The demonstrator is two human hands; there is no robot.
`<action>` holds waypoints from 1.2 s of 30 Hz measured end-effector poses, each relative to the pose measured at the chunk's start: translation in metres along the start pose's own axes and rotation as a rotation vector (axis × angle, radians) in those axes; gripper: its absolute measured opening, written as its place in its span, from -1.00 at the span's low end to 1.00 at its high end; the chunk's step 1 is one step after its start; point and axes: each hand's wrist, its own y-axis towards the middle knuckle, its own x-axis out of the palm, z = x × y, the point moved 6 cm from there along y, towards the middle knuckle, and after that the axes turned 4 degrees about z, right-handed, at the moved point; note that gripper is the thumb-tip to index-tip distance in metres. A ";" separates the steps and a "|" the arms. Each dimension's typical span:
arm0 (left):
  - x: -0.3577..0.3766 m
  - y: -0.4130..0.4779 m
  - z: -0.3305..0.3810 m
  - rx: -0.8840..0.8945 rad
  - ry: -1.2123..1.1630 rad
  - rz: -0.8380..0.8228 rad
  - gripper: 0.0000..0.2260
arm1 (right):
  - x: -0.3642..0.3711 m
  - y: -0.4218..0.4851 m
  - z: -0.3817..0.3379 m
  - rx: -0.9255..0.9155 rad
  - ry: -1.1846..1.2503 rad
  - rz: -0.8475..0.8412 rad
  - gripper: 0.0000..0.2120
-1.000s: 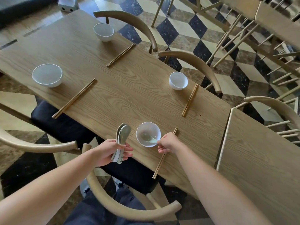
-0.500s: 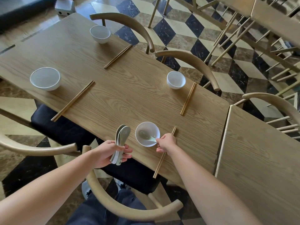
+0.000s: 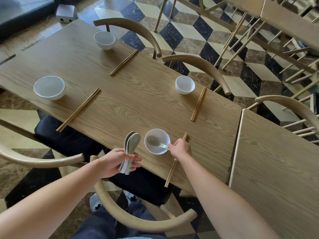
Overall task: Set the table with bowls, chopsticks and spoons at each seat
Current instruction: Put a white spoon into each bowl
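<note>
Four round white ceramic bowls stand on the long pale oak table, and the nearest bowl serves as the mark for the rest; the second bowl sits beyond it, slightly right; the third bowl is well off to its left; the fourth bowl is farthest beyond it, leftward. Four pairs of slim brown wooden chopsticks lie flat, one per bowl; the closest pair lies just right of the nearest bowl, its lower end reaching the table's near edge; the second pair lies beyond it to the right, the third pair to its left with one end at the same near edge, the fourth pair far beyond. One pale grey-green ceramic spoon lies inside the nearest bowl, handle pointing right; the right hand pinches that handle with curled fingers at the bowl's right rim. Just left of the nearest bowl, past the table's edge, the left hand grips the handles of a stack of matching spoons; at least two, exact count unclear. The nearest bowl stands close to the near edge; beyond it a broad bare stretch of tabletop opens between the four settings; a second wooden table abuts far to its right.
</note>
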 end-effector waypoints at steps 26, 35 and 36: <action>0.031 -0.028 0.033 0.119 0.109 -0.268 -0.86 | -0.024 -0.131 -0.028 0.098 0.902 -0.208 -0.92; 0.055 0.026 0.086 0.073 -0.005 -0.090 -0.93 | -0.078 -0.027 -0.039 0.100 0.618 -0.356 -0.85; 0.060 0.035 0.094 0.074 -0.011 -0.081 -0.93 | -0.085 -0.010 -0.045 0.080 0.583 -0.364 -0.82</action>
